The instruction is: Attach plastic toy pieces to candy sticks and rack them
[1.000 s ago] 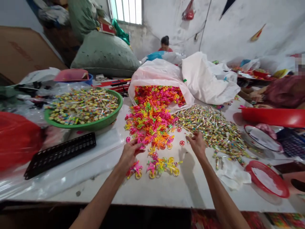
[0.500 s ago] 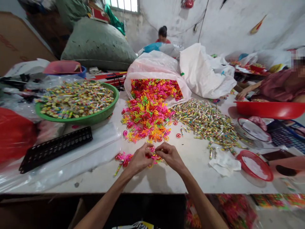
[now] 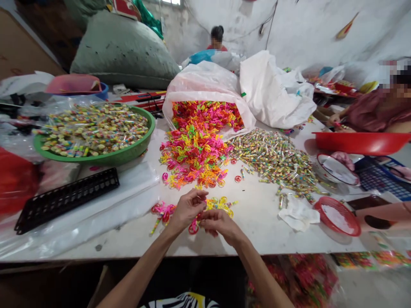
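My left hand (image 3: 189,208) and my right hand (image 3: 222,223) are close together over the white surface (image 3: 257,222), with fingers bent inward. A pink piece with a red wheel (image 3: 193,227) shows between them; I cannot tell if either hand is pinching it. Just behind my right hand is a small group of yellow pieces (image 3: 221,205).

The front edge of the surface runs near, under my forearms. On my right I have open room up to the crumpled white paper (image 3: 298,214) and the red basket (image 3: 350,219). On my left, clear plastic sheets (image 3: 128,199) and a black rack (image 3: 67,201) limit the space. Farther, a bright heap (image 3: 195,158) spills from a white bag (image 3: 205,79), beside many small tubes (image 3: 276,156). One person (image 3: 369,113) is at the right; a stained wall (image 3: 305,30) closes the room.
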The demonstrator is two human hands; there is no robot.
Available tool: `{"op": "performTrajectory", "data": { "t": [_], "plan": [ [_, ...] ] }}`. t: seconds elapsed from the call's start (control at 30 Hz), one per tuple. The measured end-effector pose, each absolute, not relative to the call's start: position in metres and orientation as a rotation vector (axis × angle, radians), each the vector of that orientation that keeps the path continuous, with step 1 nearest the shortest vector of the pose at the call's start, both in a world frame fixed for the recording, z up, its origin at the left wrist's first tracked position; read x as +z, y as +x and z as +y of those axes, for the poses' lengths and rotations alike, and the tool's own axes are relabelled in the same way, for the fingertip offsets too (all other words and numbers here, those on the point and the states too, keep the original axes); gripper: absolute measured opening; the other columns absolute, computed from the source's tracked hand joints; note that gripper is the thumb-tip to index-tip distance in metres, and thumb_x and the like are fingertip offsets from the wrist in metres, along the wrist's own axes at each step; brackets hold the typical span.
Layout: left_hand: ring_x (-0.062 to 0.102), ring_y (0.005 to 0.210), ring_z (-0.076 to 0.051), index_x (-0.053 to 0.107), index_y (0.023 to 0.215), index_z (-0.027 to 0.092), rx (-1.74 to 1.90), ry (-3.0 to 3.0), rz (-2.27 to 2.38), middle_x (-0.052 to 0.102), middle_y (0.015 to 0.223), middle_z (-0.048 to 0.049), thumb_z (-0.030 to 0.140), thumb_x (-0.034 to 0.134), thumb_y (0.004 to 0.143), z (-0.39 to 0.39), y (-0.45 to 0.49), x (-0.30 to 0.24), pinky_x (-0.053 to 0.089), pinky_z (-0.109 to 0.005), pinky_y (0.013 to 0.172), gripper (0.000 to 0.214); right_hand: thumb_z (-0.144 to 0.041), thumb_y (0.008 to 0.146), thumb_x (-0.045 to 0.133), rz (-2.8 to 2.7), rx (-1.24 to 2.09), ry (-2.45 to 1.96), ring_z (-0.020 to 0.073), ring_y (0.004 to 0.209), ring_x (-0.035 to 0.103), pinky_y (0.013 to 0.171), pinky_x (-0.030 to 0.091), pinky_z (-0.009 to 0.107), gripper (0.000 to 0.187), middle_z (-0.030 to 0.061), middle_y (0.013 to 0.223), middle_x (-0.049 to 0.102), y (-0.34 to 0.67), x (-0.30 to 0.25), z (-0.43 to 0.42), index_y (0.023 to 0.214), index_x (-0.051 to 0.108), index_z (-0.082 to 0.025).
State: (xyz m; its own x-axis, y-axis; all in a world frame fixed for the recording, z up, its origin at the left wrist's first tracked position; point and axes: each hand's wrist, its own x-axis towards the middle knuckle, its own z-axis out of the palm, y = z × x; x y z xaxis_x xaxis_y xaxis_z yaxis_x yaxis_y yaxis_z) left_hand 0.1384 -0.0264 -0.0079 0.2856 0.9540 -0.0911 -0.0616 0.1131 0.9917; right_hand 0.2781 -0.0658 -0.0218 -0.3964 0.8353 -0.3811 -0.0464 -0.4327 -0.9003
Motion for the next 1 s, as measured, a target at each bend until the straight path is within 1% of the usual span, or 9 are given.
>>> {"op": "performTrajectory", "data": {
  "t": [0.13,0.3,0.37,0.5,0.63,0.67,0.73,0.83,1.0],
  "plan": [
    [0.055,0.075,-0.014,0.066,0.091,0.020,0.908,1.432,0.911,0.058,0.086,-0.0040,0.018,0.058,0.069,-0.036,0.143,-0.010,0.043,-0.024,0.067,0.024,-0.030,0.066,0.064,-1.188,1.711,-1.318,0.0047,0.038,0.034,0.037,0.024,0.017,0.017,-0.0056,0.043,0.044,0.273,-0.030,-0.074,0.060,0.065,-0.014],
    [0.053,0.069,-0.012,0.065,0.089,0.020,1.002,1.390,0.989,0.055,0.084,-0.0030,0.019,0.058,0.071,-0.039,0.144,-0.014,0.042,-0.023,0.062,0.020,-0.026,0.065,0.064,-1.470,1.429,-1.426,0.0056,0.038,0.032,0.038,0.021,0.018,0.010,-0.0068,0.041,0.040,0.268,-0.029,-0.079,0.062,0.063,-0.016],
    [0.053,0.071,-0.013,0.065,0.088,0.020,0.990,1.407,0.987,0.056,0.083,-0.0030,0.020,0.059,0.071,-0.037,0.143,-0.011,0.042,-0.023,0.063,0.019,-0.026,0.063,0.066,-1.474,1.305,-1.490,0.0058,0.039,0.034,0.038,0.021,0.019,0.013,-0.0064,0.042,0.041,0.266,-0.026,-0.081,0.058,0.059,-0.016],
    [0.054,0.072,-0.013,0.065,0.090,0.019,0.963,1.339,0.920,0.057,0.081,-0.0028,0.025,0.060,0.071,-0.035,0.140,-0.004,0.043,-0.024,0.066,0.020,-0.037,0.070,0.060,-1.336,1.519,-1.390,0.0061,0.034,0.037,0.034,0.027,0.019,0.025,-0.0040,0.044,0.047,0.264,-0.020,-0.083,0.059,0.059,-0.016],
    [0.055,0.083,-0.015,0.063,0.095,0.019,1.037,1.158,0.953,0.059,0.095,-0.0044,0.032,0.061,0.072,-0.039,0.137,-0.008,0.043,-0.026,0.075,0.026,-0.040,0.072,0.058,-1.195,1.592,-1.346,0.0053,0.032,0.038,0.032,0.029,0.018,0.027,-0.0029,0.045,0.050,0.262,-0.019,-0.082,0.062,0.063,-0.015],
    [0.055,0.084,-0.015,0.062,0.097,0.019,1.023,1.112,0.967,0.059,0.095,-0.0046,0.033,0.060,0.073,-0.041,0.137,-0.011,0.043,-0.026,0.075,0.029,-0.040,0.072,0.058,-1.163,1.603,-1.343,0.0052,0.032,0.039,0.032,0.029,0.018,0.028,-0.0026,0.045,0.051,0.259,-0.019,-0.082,0.062,0.063,-0.014],
    [0.056,0.079,-0.015,0.062,0.097,0.018,1.001,1.034,1.005,0.061,0.087,-0.0041,0.037,0.059,0.073,-0.043,0.137,-0.018,0.043,-0.025,0.070,0.030,-0.040,0.073,0.057,-1.090,1.568,-1.350,0.0051,0.031,0.038,0.031,0.029,0.017,0.029,-0.0030,0.044,0.049,0.249,-0.021,-0.080,0.063,0.062,-0.014],
    [0.053,0.065,-0.012,0.064,0.085,0.015,1.107,0.967,1.124,0.060,0.073,-0.0022,0.041,0.056,0.075,-0.041,0.139,-0.022,0.042,-0.023,0.061,0.029,-0.041,0.076,0.054,-1.042,1.526,-1.310,0.0043,0.031,0.037,0.031,0.028,0.016,0.031,-0.0042,0.044,0.045,0.232,-0.024,-0.079,0.063,0.060,-0.014],
    [0.048,0.053,-0.009,0.064,0.077,0.014,1.218,0.876,1.208,0.057,0.063,0.0002,0.046,0.055,0.074,-0.031,0.133,-0.016,0.039,-0.021,0.052,0.033,-0.041,0.079,0.053,-0.956,1.642,-1.149,0.0025,0.032,0.035,0.031,0.026,0.016,0.031,-0.0039,0.051,0.047,0.220,-0.017,-0.084,0.068,0.057,-0.013]
  ]
}}
